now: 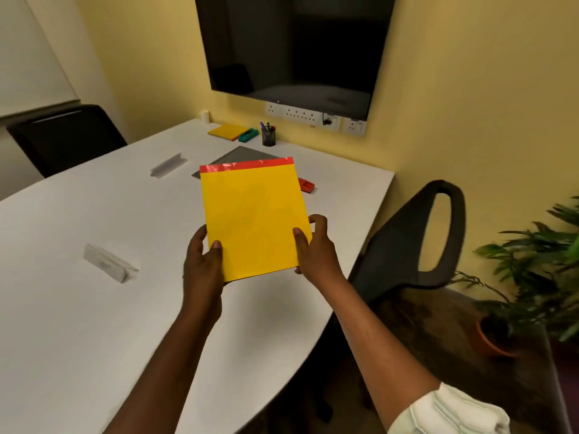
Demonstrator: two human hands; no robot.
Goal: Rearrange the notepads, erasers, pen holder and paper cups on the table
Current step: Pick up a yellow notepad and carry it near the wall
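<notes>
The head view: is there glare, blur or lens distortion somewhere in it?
In the head view, glare shines on the red strip of the held notepad; the plant at the right edge is blurred; the table edge bows from wide-angle distortion; the dark screen shows faint reflections.

Our left hand [202, 261] and right hand [313, 249] gripping a yellow notepad [253, 220] by its lower corners above the white table [78, 324], second notepad [228, 131], green eraser [248, 135], pen holder [268, 136] near the wall, red eraser [306, 185] just behind our pad
</notes>
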